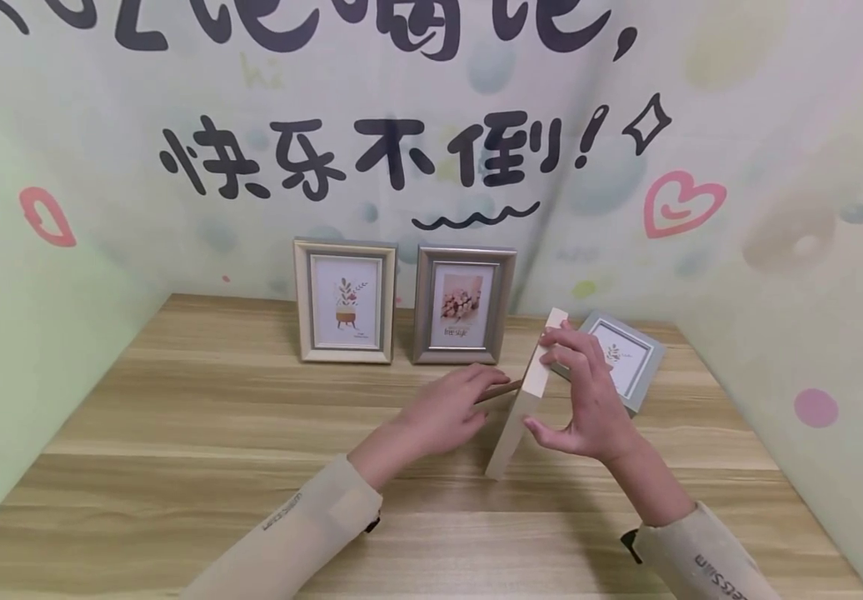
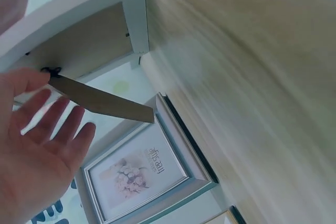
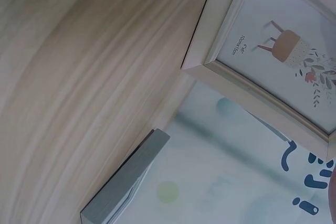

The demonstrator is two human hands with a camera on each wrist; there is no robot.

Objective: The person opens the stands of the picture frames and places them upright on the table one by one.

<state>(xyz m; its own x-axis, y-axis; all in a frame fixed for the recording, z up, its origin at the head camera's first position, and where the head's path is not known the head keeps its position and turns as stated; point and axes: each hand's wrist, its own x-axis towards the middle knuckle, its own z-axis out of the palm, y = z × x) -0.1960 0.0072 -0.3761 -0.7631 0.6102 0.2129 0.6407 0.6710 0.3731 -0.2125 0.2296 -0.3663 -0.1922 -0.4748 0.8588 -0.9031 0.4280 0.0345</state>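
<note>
Desk, head view [image 1: 214,467]: wood-grain top; along its back edge you have a cream frame [image 1: 303,304], plant print, and just right of it a taupe frame [image 1: 422,308], both upright.
Grey frame [image 1: 649,387]: near the back right corner, turned askew, partly covered by your right hand [image 1: 595,404].
Pale frame [image 1: 536,379]: seen edge-on, right of the desk's middle, between the front and back edges; you cannot tell whether its lower end touches the top.
Right grip: your fingers and thumb clamped on the pale frame's edge.
Left hand [image 1: 442,408]: your fingers at the brown stand [image 1: 499,392] on the pale frame's back.
Stand, left wrist view: angled out from the recessed back, black fitting [image 2: 51,71] at its inner end; your thumb touches there, fingers spread alongside. Pinched or merely touched: cannot tell.
Pale frame's face, right wrist view: leafy plant in a legged pot, small lettering beside it; the grey frame sits apart, near the desk's back edge.
</note>
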